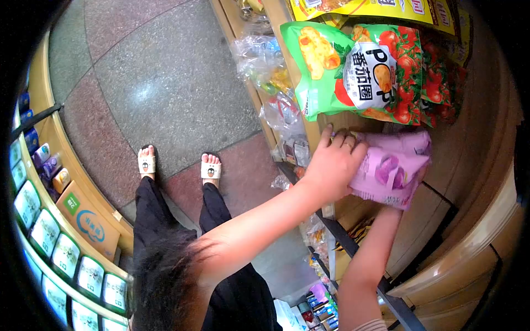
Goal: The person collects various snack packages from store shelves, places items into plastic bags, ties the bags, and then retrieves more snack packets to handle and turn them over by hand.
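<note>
A purple snack bag (389,171) with a picture of purple produce hangs over the shelf, held at its near side by my left hand (334,168). The fingers of that hand are bent over the bag's edge, and one wears a ring. My right hand goes behind the same bag; only the wrist (392,218) and forearm show, so its fingers are hidden. Just beyond my left fingertips lies a green and red bag of tomato-flavoured snacks (359,71), with a similar bag (439,88) partly under it.
Yellow snack packets (375,8) lie at the top of the shelf. Clear-wrapped goods (281,105) line its front edge, and a dark rail (353,240) crosses it. On the left, another shelf holds a cardboard box (88,218) and several white-and-green packages (66,254). Tiled floor (165,71) lies between.
</note>
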Tool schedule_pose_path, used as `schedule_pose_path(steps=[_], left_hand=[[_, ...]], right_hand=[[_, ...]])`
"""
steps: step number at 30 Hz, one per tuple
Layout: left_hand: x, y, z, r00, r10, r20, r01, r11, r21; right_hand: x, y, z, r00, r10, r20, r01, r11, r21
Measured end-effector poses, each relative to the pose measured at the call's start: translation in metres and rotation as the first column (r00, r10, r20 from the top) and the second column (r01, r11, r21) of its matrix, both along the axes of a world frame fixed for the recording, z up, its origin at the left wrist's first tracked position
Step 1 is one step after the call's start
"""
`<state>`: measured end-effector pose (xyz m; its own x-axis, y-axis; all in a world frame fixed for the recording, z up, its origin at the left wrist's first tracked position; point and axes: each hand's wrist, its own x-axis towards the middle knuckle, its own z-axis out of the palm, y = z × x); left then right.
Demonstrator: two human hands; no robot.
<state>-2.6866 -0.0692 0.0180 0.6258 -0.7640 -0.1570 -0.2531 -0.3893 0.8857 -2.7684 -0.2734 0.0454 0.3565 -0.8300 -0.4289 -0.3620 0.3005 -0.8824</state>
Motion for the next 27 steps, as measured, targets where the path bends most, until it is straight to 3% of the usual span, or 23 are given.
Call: schedule_pose_path(steps=[2, 7, 9, 13, 15, 16, 17, 18, 23, 26, 27], left_hand=[[-0.011, 0.001, 0.004, 0.988, -0.154, 0.003, 0.154, 0.988, 0.013], [-0.023, 0.002, 0.011, 0.991, -0.122, -0.062, 0.117, 0.99, -0.074], [-0.016, 0.006, 0.025, 0.995, -0.055, -0.083, 0.019, 0.925, -0.38], [-0.012, 0.034, 0.05, 0.96, -0.243, -0.138, 0.17, 0.899, -0.403], [-0.013, 0.048, 0.051, 0.856, -0.356, -0.376, 0.193, 0.893, -0.406], [-0.011, 0.05, 0.052, 0.859, -0.357, -0.366, 0.202, 0.894, -0.4], [-0.018, 0.069, 0.037, 0.769, -0.36, -0.528, 0.054, 0.86, -0.508], [-0.018, 0.079, 0.035, 0.753, -0.355, -0.554, 0.049, 0.87, -0.491], [-0.02, 0.129, 0.023, 0.672, -0.352, -0.651, -0.048, 0.857, -0.513], [-0.02, 0.151, 0.033, 0.625, -0.238, -0.744, 0.001, 0.953, -0.304], [-0.018, 0.159, 0.038, 0.629, -0.241, -0.739, 0.0, 0.951, -0.309]], right_hand=[[-0.027, 0.021, 0.002, 0.997, -0.072, 0.026, 0.072, 0.997, 0.003], [-0.06, 0.054, 0.018, 0.99, -0.138, 0.04, 0.135, 0.988, 0.081], [-0.067, 0.065, 0.029, 0.989, -0.14, 0.037, 0.136, 0.984, 0.113], [-0.075, 0.087, 0.049, 0.99, -0.142, 0.019, 0.136, 0.97, 0.203], [-0.075, 0.097, 0.054, 0.991, -0.133, 0.013, 0.124, 0.956, 0.266], [-0.075, 0.103, 0.057, 0.992, -0.129, 0.006, 0.121, 0.946, 0.301], [-0.074, 0.111, 0.057, 0.992, -0.128, 0.004, 0.119, 0.933, 0.341], [-0.073, 0.119, 0.056, 0.992, -0.123, -0.001, 0.114, 0.916, 0.385], [-0.054, 0.149, 0.048, 0.995, -0.097, 0.002, 0.074, 0.771, 0.633], [-0.036, 0.164, 0.041, 0.998, -0.069, 0.014, 0.029, 0.585, 0.81], [-0.028, 0.169, 0.038, 0.998, -0.057, 0.022, 0.01, 0.506, 0.862]])
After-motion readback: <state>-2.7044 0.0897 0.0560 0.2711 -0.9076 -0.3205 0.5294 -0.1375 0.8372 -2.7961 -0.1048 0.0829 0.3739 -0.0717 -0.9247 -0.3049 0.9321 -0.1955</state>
